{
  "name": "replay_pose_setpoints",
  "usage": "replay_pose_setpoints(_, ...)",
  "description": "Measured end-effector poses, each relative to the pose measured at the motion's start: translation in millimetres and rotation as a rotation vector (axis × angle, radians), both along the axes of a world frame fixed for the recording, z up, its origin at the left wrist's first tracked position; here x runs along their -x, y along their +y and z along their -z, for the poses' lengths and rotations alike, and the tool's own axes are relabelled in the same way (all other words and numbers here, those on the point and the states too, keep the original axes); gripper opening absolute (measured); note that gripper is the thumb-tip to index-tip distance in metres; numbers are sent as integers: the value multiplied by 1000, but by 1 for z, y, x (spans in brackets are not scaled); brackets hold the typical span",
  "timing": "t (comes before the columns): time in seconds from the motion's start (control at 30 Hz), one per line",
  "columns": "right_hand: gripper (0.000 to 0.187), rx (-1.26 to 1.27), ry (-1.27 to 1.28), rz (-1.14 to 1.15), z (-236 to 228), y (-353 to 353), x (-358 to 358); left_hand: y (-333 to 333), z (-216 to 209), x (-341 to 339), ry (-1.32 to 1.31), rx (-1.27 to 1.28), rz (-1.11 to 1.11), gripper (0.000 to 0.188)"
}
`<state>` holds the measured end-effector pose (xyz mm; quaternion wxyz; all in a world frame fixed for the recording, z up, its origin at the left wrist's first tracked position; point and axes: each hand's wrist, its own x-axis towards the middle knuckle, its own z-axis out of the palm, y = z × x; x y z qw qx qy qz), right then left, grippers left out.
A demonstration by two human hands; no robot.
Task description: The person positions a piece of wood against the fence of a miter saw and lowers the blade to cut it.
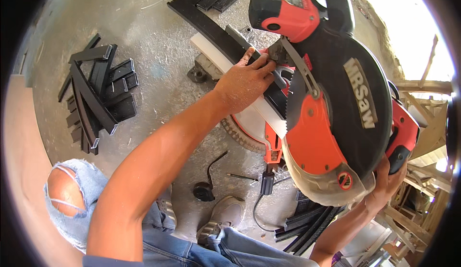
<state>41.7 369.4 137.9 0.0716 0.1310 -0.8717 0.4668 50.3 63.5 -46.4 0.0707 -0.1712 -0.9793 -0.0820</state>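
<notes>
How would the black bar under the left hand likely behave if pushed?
The black bar is probably stiff, running straight beyond the left hand. It may slide lengthwise, given its smooth-looking face, and seems unlikely to roll, being flat-sided.

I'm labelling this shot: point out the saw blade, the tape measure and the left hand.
Saw blade point(296, 96): head view, metal beside the teeth.
Tape measure point(203, 191): head view, its case.
Left hand point(244, 85): head view, its back.

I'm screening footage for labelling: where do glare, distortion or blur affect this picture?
Head view: the background at upper right is washed out to white; head view: fisheye bends the pale surface at left, and black fills the corners; head view: the saw blade and left hand look reasonably sharp, without obvious motion blur.
</notes>
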Motion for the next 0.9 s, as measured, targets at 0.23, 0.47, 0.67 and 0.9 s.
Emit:
replay_pose_setpoints(0.23, 83, -176, 129, 164, 6, 36, 2, 0, 0, 2, 22, 2, -9, 43)
replay_pose_setpoints(0.47, 83, -94, 64, 127, 4, 26, -3, -2, 1, 2, 4, -17, -7, 45)
replay_pose_setpoints(0.67, 83, -56, 45, 112, 0, 22, -2, -1, -3, 2, -8, 39, -5, 48)
replay_pose_setpoints(0.9, 83, -26, 35, 104, 0, 19, 0, -1, 0, 2, 35, 46, 6, 48)
